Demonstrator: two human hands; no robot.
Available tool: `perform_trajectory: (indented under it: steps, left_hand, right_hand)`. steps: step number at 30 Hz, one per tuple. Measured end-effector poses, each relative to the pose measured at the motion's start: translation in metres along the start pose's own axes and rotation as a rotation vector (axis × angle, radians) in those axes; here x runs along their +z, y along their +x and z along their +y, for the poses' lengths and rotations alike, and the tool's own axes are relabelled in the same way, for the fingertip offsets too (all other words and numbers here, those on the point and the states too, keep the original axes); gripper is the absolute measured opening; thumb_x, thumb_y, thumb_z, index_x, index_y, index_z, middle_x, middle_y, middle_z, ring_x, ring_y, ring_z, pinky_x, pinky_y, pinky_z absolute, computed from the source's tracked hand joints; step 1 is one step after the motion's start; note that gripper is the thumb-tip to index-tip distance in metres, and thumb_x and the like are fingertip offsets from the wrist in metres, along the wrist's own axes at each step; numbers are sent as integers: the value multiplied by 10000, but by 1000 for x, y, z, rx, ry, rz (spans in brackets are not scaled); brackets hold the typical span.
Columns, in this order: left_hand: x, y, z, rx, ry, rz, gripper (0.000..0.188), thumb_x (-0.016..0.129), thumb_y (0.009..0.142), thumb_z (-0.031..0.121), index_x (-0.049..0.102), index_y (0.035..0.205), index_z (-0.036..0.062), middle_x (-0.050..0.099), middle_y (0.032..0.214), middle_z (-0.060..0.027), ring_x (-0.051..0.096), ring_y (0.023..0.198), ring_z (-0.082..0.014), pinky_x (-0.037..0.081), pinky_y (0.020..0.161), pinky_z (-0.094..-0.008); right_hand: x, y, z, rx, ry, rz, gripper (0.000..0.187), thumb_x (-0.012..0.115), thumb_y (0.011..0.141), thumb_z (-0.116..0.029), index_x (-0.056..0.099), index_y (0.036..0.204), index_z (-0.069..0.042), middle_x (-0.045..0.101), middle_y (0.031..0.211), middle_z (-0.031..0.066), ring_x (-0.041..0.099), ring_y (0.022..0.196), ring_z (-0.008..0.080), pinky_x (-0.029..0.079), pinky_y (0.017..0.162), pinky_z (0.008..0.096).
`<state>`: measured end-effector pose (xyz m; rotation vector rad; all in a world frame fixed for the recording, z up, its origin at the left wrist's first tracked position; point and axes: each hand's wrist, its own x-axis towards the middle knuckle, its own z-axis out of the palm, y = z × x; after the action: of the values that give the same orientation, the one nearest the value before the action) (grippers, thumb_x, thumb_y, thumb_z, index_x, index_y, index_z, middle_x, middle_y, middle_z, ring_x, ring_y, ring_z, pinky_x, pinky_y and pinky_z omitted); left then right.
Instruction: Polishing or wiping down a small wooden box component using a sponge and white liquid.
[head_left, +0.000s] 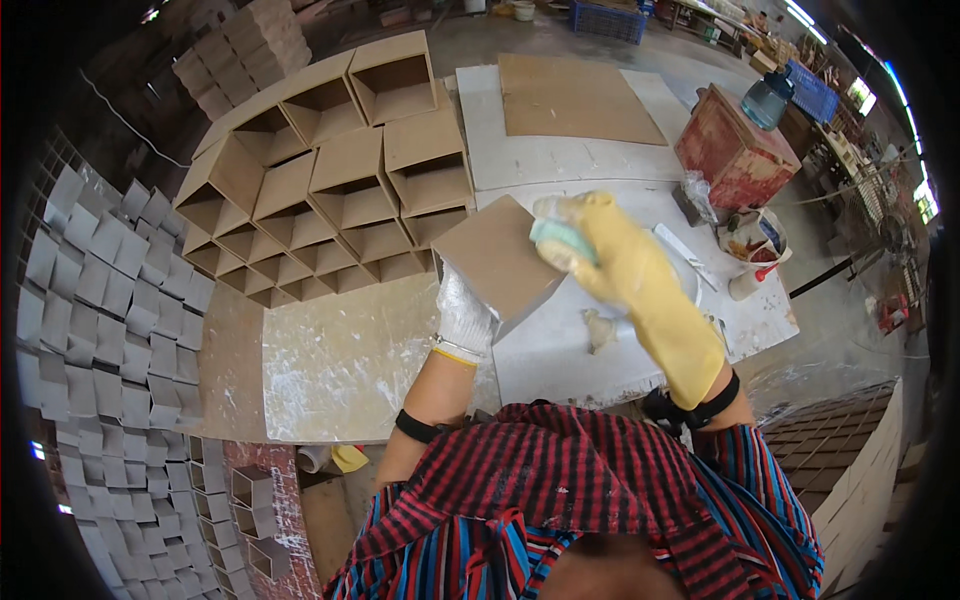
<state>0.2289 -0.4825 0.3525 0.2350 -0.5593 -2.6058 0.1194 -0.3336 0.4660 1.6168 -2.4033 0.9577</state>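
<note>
A brown square box [500,255] is held up over the white worktable, tilted with one face toward me. My left hand [464,312], in a white knitted glove, grips its near left side; some fingers are hidden behind or inside it. My right hand [590,245] wears a long yellow rubber glove and is closed around a pale green sponge [562,240]. The sponge is at the box's right edge; whether it touches the face I cannot tell. Left of the box, several open brown boxes [345,185] are stacked with their openings toward me.
On the worktable [540,350] lie a brown board [580,98], a white strip [685,255] and a small pale lump [598,330]. To the right stand a red box [738,145] bearing a blue jug [768,98], a bucket [752,238] and a bottle [748,283]. Grey boxes [110,300] fill the far left.
</note>
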Motion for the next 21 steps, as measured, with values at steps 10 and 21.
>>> perform_trajectory:
  steps: [10,21]
  left_hand:
    - [18,-3,0,-70,30,45,541,310,960,446,432,1314,56,484,1300,-161,506,1164,-304,400,1014,-436]
    - [26,-2,-11,165,36,133,493,373,960,408,463,1283,45,511,1262,-139,520,1135,-300,420,986,-410]
  right_hand:
    - [15,-8,6,23,-109,57,185,619,836,-185,620,1004,-110,643,858,144,613,752,341,505,646,432]
    - [33,-21,8,-197,111,196,299,672,802,-158,603,1088,-105,650,925,128,616,780,312,514,690,394]
